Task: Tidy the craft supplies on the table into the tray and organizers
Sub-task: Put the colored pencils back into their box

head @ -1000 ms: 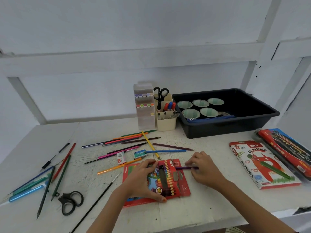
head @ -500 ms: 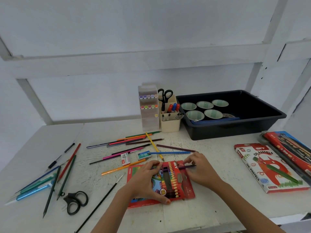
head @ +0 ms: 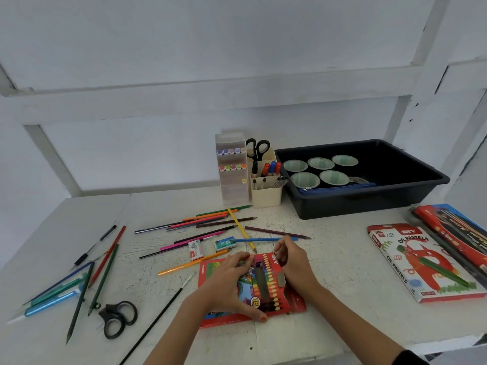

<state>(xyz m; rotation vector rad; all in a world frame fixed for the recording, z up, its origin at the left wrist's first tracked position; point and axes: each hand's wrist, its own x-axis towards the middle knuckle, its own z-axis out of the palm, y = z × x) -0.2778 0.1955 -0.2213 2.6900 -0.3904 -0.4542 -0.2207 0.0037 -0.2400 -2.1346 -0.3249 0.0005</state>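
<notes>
While the left hand grips the pencil box, feed lengthwise into its slot; what the right hand pinches is unclear.

A: What stands at the back?
B: A plain white painted wall, crossed by a broad white horizontal wooden beam, with a slanted white wooden brace under it on the left.
A: And in front?
B: A white wooden table with cracked, flaking paint. The light is soft, even and bluish.
</notes>
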